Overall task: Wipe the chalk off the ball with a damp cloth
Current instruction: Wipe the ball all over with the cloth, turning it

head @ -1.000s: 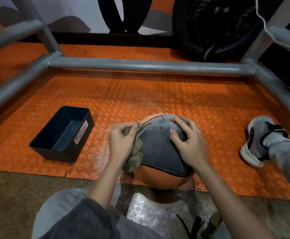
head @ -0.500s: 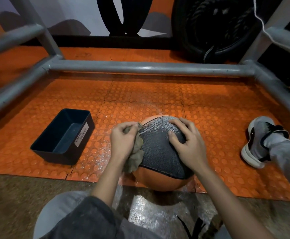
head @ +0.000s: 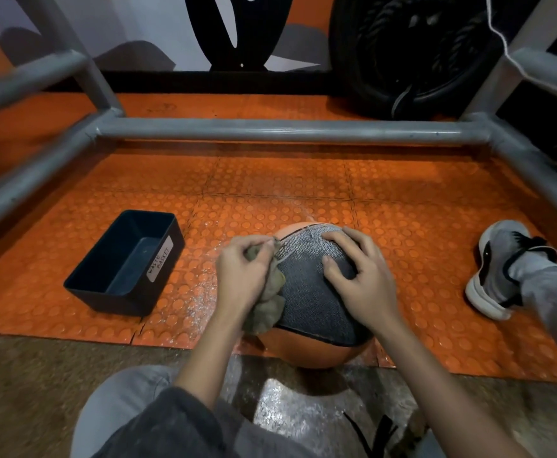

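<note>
left hand [head: 242,276] curls round the damp cloth [head: 267,305]; right hand [head: 366,285], fingers spread, steadies the ball [head: 313,302]; wipe firmly across the pale top, rotating to fresh areas

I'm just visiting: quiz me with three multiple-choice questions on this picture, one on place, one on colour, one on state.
1. Where is the dark bin from the ball? A) left B) right C) on top
2. The studded floor mat is: A) blue B) orange C) green
3. The cloth is: A) in the bin B) gripped by the left hand C) spread on the floor
Answers: 1A, the bin sits left of the ball; 2B, the mat is orange; 3B, fingers curl round it; the right hand rests on the ball.
</note>
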The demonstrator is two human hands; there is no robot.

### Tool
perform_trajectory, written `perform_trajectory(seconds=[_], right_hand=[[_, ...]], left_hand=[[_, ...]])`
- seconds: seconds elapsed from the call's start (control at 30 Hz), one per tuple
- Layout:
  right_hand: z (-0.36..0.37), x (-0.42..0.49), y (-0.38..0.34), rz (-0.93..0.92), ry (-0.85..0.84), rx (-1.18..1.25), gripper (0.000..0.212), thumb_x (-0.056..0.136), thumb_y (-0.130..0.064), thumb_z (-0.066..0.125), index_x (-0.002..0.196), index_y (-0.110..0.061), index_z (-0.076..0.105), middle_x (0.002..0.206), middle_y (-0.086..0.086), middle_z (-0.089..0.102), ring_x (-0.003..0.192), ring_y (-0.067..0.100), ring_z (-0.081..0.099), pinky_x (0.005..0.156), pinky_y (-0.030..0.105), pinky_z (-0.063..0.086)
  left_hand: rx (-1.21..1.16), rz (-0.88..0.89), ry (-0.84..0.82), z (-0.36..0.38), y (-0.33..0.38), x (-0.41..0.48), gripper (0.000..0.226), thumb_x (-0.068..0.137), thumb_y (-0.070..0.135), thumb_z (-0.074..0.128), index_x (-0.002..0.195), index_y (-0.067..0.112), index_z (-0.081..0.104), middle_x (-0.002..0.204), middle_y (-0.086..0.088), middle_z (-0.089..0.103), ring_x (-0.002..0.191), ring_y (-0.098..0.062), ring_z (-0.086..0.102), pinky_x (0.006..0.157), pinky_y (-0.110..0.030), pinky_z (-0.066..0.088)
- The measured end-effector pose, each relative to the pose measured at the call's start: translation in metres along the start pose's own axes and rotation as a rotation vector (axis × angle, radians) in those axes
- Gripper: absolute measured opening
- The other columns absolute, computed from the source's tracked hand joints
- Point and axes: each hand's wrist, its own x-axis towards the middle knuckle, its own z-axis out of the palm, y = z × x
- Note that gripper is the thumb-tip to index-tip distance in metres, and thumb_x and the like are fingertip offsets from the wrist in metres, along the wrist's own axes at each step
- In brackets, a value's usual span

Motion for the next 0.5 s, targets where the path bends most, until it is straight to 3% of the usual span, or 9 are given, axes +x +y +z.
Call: perform_trajectory(seconds=[0.07, 0.17, 0.27, 0.4, 0.5], right_hand=[[0.0, 0.003, 0.001, 0.002, -0.002, 0.014, 0.046, 0.077, -0.059, 0.042, 0.115, -0.042, 0.061, 0.13, -0.009, 0.051, 0.123, 0.012, 0.046, 0.094, 0.027, 0.035], [-0.003, 0.004, 0.003, 0.014, -0.02, 0.039, 0.038, 0.077, -0.062, 0.042, 0.112, -0.051, 0.054, 0.131, -0.009, 0.051, 0.124, 0.011, 0.045, 0.093, 0.027, 0.035], [-0.004, 0.003, 0.003, 0.019, -0.037, 0.034, 0.043, 0.077, -0.063, 0.04, 0.115, -0.05, 0.056, 0.133, -0.01, 0.049, 0.125, 0.009, 0.042, 0.092, 0.024, 0.031], [0.0, 0.002, 0.001, 0.017, -0.034, -0.014, 0.048, 0.077, -0.063, 0.039, 0.117, -0.046, 0.059, 0.133, -0.012, 0.048, 0.125, 0.008, 0.042, 0.091, 0.025, 0.032], [0.0, 0.003, 0.002, 0.02, -0.011, -0.01, 0.047, 0.077, -0.062, 0.04, 0.116, -0.045, 0.06, 0.131, -0.011, 0.05, 0.123, 0.01, 0.044, 0.092, 0.026, 0.034]], left_hand=[[0.037, 0.138, -0.069, 0.008, 0.008, -0.013, 0.017, 0.083, 0.013, 0.068, 0.076, 0.028, 0.07, 0.083, 0.011, 0.062, 0.082, 0.007, 0.057, 0.082, -0.018, 0.043], [0.141, 0.31, -0.169, 0.016, 0.016, -0.024, 0.006, 0.083, 0.015, 0.069, 0.085, 0.018, 0.074, 0.084, 0.012, 0.059, 0.081, 0.003, 0.055, 0.078, -0.01, 0.04], [0.098, 0.242, -0.116, 0.009, 0.006, -0.007, 0.007, 0.084, 0.016, 0.068, 0.083, 0.021, 0.073, 0.085, 0.007, 0.063, 0.082, 0.002, 0.057, 0.079, -0.011, 0.041], [-0.005, -0.049, -0.011, -0.002, -0.012, 0.015, 0.013, 0.086, 0.012, 0.065, 0.082, 0.022, 0.072, 0.091, -0.001, 0.071, 0.094, -0.015, 0.064, 0.091, -0.031, 0.049], [0.015, 0.021, -0.015, 0.007, -0.002, 0.002, 0.019, 0.084, 0.012, 0.067, 0.076, 0.029, 0.068, 0.09, 0.002, 0.068, 0.091, -0.007, 0.062, 0.088, -0.022, 0.046]])
